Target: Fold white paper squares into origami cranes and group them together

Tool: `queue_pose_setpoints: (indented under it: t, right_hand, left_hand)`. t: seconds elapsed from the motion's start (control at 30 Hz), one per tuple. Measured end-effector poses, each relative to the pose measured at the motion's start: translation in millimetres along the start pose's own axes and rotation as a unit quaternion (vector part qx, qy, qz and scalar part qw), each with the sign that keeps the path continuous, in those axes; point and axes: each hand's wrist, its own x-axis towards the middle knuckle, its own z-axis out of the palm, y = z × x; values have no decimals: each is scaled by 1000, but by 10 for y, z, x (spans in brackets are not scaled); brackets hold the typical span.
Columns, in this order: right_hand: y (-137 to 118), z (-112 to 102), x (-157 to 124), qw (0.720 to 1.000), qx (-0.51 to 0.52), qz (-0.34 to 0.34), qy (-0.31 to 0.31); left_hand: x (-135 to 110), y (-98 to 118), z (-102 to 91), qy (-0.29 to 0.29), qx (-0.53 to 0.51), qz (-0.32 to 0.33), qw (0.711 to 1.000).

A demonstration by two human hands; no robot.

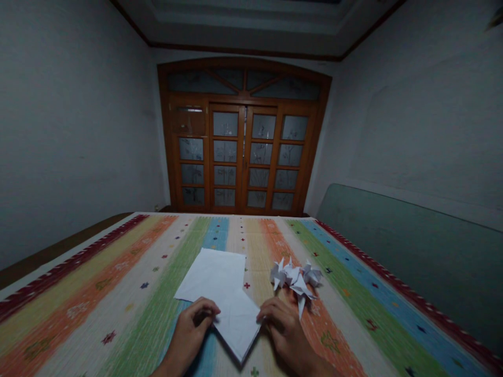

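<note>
A white sheet of paper (pixel 240 327) lies turned like a diamond, one corner pointing toward me. My left hand (pixel 193 327) pinches its left corner between thumb and fingers. At the opposite corner, the fingertips of my right hand (pixel 283 329) close on the paper's edge. Beyond it, and partly covered by it, is more white square paper (pixel 212 269), lying flat; I cannot tell whether it is one sheet or a stack. Several folded white paper figures (pixel 294 278) with pointed tips, like origami cranes, sit clustered just past my right hand.
A striped, multicoloured tablecloth (pixel 129 293) covers the table. Along the right side stands a pale green panel or backrest (pixel 408 246). Wooden doors with glass panes (pixel 243 152) are beyond the far edge, with white walls on both sides.
</note>
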Motion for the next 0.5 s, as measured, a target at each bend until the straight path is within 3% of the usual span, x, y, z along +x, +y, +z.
queue_pose_setpoints:
  t: [0.5]
  right_hand:
    - [-1,-1,4,1000,0,2,3]
  left_hand:
    - [-12,36,16,-1,-8,-2,1000]
